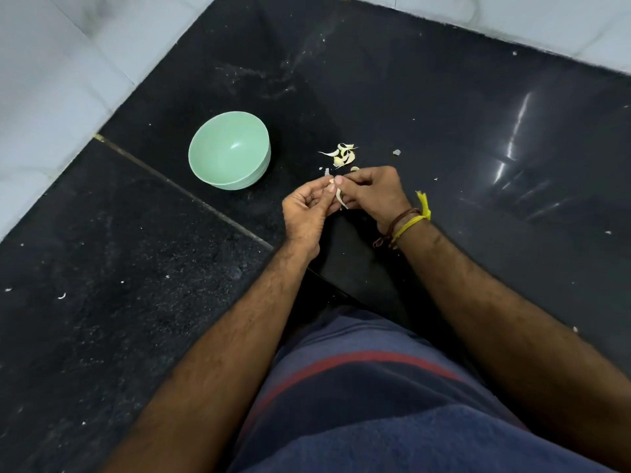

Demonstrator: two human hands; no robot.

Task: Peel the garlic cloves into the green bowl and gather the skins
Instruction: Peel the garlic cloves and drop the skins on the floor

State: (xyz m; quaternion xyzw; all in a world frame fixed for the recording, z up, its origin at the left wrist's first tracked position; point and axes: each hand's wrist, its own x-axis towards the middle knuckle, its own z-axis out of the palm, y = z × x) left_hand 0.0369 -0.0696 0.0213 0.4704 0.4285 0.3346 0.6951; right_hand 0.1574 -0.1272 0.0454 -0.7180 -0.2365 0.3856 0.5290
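Hands, left and right, both pinch a clove, peel dangling. Bowl sits left, skins just beyond.

Just beyond the pinching fingertips lies a loose pile of pale garlic skins on the black polished stone counter. Left of the grip stands the pale green plastic bowl, with bare counter between them.
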